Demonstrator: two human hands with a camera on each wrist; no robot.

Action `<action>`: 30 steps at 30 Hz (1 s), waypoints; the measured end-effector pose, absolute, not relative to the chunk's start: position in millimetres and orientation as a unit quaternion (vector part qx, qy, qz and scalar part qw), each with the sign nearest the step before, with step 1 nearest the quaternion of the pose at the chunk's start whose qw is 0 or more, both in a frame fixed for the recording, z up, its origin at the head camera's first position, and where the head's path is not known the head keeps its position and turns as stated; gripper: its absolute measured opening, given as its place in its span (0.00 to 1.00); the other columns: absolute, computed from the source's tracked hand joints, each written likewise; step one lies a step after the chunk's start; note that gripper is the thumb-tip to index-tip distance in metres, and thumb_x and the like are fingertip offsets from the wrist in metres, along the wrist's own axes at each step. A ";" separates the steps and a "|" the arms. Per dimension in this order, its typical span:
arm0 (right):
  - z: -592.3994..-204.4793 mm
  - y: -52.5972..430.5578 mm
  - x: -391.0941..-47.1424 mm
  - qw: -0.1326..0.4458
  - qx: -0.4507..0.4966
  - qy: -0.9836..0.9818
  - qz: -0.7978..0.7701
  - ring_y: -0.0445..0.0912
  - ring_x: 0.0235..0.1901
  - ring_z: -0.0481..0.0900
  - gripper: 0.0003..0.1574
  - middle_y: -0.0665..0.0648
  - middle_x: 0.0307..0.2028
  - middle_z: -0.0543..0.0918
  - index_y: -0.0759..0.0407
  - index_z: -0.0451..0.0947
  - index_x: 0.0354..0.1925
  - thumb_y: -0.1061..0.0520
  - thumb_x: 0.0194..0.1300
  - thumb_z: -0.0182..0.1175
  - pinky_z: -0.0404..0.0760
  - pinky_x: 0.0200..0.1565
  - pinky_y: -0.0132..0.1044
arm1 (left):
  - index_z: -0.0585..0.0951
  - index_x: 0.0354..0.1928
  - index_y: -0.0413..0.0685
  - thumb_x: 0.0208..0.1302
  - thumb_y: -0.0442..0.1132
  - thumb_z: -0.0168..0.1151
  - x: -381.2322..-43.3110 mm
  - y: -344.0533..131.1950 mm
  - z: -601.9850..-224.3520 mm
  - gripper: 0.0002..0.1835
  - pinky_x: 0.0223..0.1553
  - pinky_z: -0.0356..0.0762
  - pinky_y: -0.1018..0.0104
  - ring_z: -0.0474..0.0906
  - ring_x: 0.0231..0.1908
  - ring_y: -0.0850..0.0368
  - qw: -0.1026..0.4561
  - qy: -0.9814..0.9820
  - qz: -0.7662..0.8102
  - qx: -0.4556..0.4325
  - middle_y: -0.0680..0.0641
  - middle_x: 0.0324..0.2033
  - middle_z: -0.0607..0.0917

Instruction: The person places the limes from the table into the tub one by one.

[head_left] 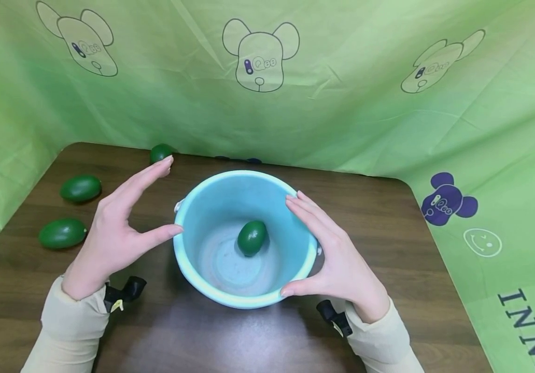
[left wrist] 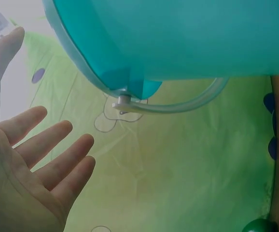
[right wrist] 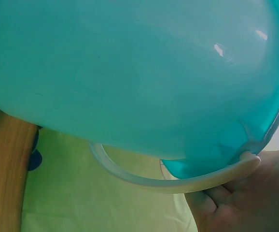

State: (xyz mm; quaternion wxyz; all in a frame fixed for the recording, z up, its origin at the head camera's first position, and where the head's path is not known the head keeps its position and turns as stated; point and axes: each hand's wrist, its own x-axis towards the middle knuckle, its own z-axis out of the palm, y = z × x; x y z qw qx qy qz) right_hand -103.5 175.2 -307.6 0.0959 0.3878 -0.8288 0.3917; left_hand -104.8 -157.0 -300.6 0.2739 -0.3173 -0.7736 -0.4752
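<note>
- Blue bucket [head_left: 232,300] mid-bench [head_left: 365,217], mouth up, btwn both hands; 1 dk green fruit [head_left: 252,238] inside, on bottom.
- L hand [head_left: 111,233]: fingers spread, thumb well apart from them; thumb tip nr bucket rim, not gripping (gap shows in L wrist view).
- R hand [head_left: 330,251]: fingers nearly straight, thumb apart, laid at R side of rim; can't tell how firmly.
- Bucket handle [left wrist: 192,106] hangs down outside.
- 3 more fruits on bench, L side: far one [head_left: 161,152], middle one [head_left: 81,188], near one [head_left: 62,233].
- Green printed cloth [head_left: 351,103] behind.
</note>
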 end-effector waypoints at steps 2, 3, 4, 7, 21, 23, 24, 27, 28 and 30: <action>-308.1 175.4 -103.6 0.095 0.386 -0.830 0.392 0.58 0.66 0.55 0.73 0.62 0.66 0.61 0.63 0.60 0.67 0.35 0.27 0.79 0.58 0.63 0.46 | 0.69 0.63 0.36 0.45 0.38 0.76 -105.2 -157.8 -300.3 0.41 0.59 0.63 0.61 0.71 0.55 0.45 0.273 -0.775 -0.477 -0.313 0.39 0.59 0.73; -308.2 175.3 -103.5 0.095 0.386 -0.830 0.392 0.58 0.66 0.55 0.73 0.62 0.66 0.61 0.63 0.60 0.67 0.35 0.27 0.79 0.58 0.63 0.46 | 0.69 0.63 0.35 0.45 0.37 0.76 -105.1 -158.0 -299.7 0.41 0.59 0.63 0.61 0.71 0.55 0.44 0.274 -0.775 -0.476 -0.311 0.39 0.59 0.73; -308.2 175.2 -103.4 0.095 0.386 -0.830 0.392 0.58 0.66 0.55 0.73 0.62 0.66 0.61 0.63 0.60 0.67 0.35 0.27 0.79 0.58 0.63 0.46 | 0.69 0.63 0.35 0.45 0.36 0.75 -105.1 -158.4 -299.0 0.40 0.59 0.63 0.61 0.71 0.55 0.44 0.274 -0.777 -0.476 -0.309 0.39 0.59 0.73; -307.7 174.5 -103.4 0.097 0.387 -0.829 0.391 0.58 0.66 0.55 0.73 0.62 0.66 0.62 0.63 0.60 0.67 0.35 0.28 0.79 0.58 0.63 0.46 | 0.69 0.62 0.35 0.44 0.32 0.75 -105.5 -159.8 -298.3 0.40 0.59 0.63 0.61 0.71 0.55 0.43 0.272 -0.780 -0.475 -0.302 0.39 0.59 0.73; -302.1 173.5 -103.0 0.096 0.387 -0.831 0.388 0.61 0.65 0.55 0.69 0.64 0.64 0.64 0.67 0.62 0.65 0.36 0.31 0.78 0.59 0.63 0.45 | 0.69 0.64 0.41 0.40 0.23 0.73 -108.3 -166.0 -300.3 0.44 0.59 0.62 0.65 0.70 0.56 0.45 0.243 -0.814 -0.466 -0.247 0.47 0.60 0.73; -302.2 173.3 -102.9 0.095 0.387 -0.830 0.390 0.61 0.65 0.55 0.70 0.64 0.64 0.64 0.67 0.62 0.65 0.36 0.30 0.78 0.59 0.63 0.46 | 0.69 0.65 0.42 0.40 0.24 0.73 -110.1 -166.4 -302.0 0.44 0.59 0.62 0.65 0.70 0.56 0.46 0.240 -0.818 -0.462 -0.246 0.48 0.60 0.73; -302.4 173.2 -102.8 0.094 0.387 -0.829 0.392 0.61 0.65 0.55 0.70 0.64 0.64 0.64 0.67 0.62 0.65 0.35 0.30 0.78 0.59 0.63 0.46 | 0.68 0.65 0.43 0.40 0.24 0.73 -111.7 -167.1 -303.5 0.44 0.59 0.62 0.65 0.70 0.56 0.47 0.238 -0.819 -0.460 -0.246 0.49 0.60 0.72; -302.8 172.7 -102.7 0.093 0.388 -0.828 0.394 0.61 0.66 0.55 0.70 0.64 0.64 0.64 0.67 0.62 0.65 0.35 0.30 0.78 0.59 0.63 0.47 | 0.68 0.66 0.49 0.42 0.27 0.74 -119.1 -171.5 -310.6 0.45 0.60 0.61 0.66 0.69 0.57 0.50 0.230 -0.828 -0.452 -0.240 0.52 0.61 0.72; -302.9 172.8 -102.7 0.093 0.388 -0.828 0.393 0.61 0.66 0.54 0.70 0.64 0.64 0.64 0.67 0.62 0.65 0.34 0.30 0.78 0.59 0.63 0.47 | 0.67 0.67 0.52 0.43 0.29 0.75 -123.4 -174.3 -315.2 0.45 0.60 0.61 0.66 0.69 0.57 0.52 0.226 -0.832 -0.449 -0.236 0.53 0.61 0.72; -302.9 173.1 -102.8 0.095 0.390 -0.827 0.394 0.62 0.66 0.54 0.70 0.64 0.64 0.64 0.67 0.62 0.65 0.34 0.31 0.77 0.59 0.63 0.47 | 0.66 0.67 0.59 0.45 0.34 0.75 -132.9 -180.0 -323.6 0.45 0.59 0.60 0.68 0.69 0.58 0.56 0.216 -0.843 -0.440 -0.223 0.56 0.60 0.72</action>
